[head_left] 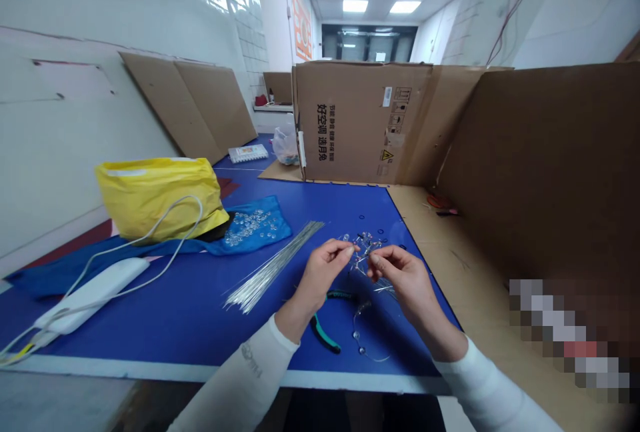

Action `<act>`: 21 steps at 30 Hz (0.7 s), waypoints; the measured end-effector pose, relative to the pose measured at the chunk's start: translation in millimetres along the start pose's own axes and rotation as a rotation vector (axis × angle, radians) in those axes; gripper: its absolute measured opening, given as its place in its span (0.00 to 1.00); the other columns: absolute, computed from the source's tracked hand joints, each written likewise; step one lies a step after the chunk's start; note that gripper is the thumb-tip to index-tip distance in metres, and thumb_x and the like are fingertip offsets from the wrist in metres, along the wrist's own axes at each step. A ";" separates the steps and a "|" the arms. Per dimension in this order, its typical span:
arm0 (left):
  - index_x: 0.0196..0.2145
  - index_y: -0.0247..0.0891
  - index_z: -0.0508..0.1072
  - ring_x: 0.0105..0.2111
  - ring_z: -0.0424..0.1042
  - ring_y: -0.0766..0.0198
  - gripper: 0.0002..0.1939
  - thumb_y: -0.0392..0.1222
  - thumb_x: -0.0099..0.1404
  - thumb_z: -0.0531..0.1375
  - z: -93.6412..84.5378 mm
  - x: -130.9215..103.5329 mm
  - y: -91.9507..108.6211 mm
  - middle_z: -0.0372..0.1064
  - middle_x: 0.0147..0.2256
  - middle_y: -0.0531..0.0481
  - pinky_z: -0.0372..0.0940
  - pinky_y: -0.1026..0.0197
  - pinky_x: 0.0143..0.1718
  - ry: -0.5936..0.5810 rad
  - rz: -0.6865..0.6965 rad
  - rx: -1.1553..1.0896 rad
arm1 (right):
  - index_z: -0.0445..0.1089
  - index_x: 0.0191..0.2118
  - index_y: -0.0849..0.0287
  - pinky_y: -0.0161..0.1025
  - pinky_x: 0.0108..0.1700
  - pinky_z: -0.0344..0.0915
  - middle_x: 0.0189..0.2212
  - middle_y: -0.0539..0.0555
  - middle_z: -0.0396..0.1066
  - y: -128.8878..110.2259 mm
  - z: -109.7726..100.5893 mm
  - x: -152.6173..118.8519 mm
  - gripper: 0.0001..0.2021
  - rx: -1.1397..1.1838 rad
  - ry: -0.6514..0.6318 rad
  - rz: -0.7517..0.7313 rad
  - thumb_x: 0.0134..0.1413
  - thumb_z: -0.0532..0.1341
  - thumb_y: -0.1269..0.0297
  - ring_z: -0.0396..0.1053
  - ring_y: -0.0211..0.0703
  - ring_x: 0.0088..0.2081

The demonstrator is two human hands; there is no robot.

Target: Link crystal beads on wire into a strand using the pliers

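Note:
My left hand (pixel 325 272) is raised over the blue table, thumb and fingertips pinched together. Facing it, my right hand (pixel 403 279) makes a similar pinch; whatever either holds is too small to make out. Just behind and between the fingertips is a cluster of clear beads and wire pieces (pixel 367 242). Pliers with green and black handles (pixel 326 335) lie below my left hand, partly hidden by it. A wire strung with a few clear beads (pixel 356 335) curves across the table between my wrists. To the left rests a bundle of thin straight metal wires (pixel 277 269).
Loose clear beads (pixel 250 227) lie on a blue cloth (pixel 277 209) beside a yellow bag (pixel 160 195). A white power strip (pixel 95 292) with its cable occupies the left front. Large cardboard panels (pixel 350 119) wall off the back and right. Red-handled pliers (pixel 440 203) lie on cardboard.

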State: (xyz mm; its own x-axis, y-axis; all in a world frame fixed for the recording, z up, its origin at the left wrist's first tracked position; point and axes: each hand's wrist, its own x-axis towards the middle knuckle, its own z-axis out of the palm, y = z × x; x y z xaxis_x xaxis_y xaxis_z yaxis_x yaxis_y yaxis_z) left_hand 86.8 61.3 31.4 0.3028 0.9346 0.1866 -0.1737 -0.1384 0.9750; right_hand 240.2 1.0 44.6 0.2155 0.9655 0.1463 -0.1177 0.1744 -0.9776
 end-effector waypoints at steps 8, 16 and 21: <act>0.33 0.34 0.79 0.27 0.61 0.69 0.11 0.43 0.54 0.68 -1.4 -1.9 5.9 0.66 0.28 0.52 0.58 0.66 0.30 -0.063 0.081 -0.070 | 0.72 0.27 0.59 0.36 0.27 0.62 0.20 0.49 0.70 -6.7 13.0 -10.7 0.14 0.024 0.122 -0.019 0.44 0.70 0.53 0.65 0.37 0.22; 0.32 0.34 0.76 0.28 0.62 0.68 0.11 0.45 0.56 0.67 -4.4 -0.7 10.5 0.67 0.27 0.52 0.58 0.66 0.30 -0.045 0.060 -0.097 | 0.71 0.26 0.59 0.34 0.28 0.57 0.19 0.47 0.65 -10.1 14.3 -11.0 0.14 -0.108 0.195 -0.100 0.46 0.69 0.52 0.60 0.34 0.22; 0.33 0.34 0.77 0.28 0.61 0.69 0.10 0.44 0.58 0.65 -9.8 1.5 9.5 0.65 0.29 0.52 0.59 0.66 0.30 -0.035 0.111 -0.029 | 0.72 0.28 0.58 0.34 0.24 0.54 0.18 0.46 0.64 -11.0 17.3 -0.4 0.15 -0.162 0.146 -0.099 0.45 0.69 0.50 0.57 0.34 0.20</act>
State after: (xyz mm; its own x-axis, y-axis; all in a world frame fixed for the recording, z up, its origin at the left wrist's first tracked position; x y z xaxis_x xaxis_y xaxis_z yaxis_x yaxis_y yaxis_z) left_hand 76.4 64.6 39.8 0.3125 0.9020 0.2979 -0.2352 -0.2304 0.9443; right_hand 224.6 2.0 57.9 0.3572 0.9050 0.2309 0.0658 0.2222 -0.9728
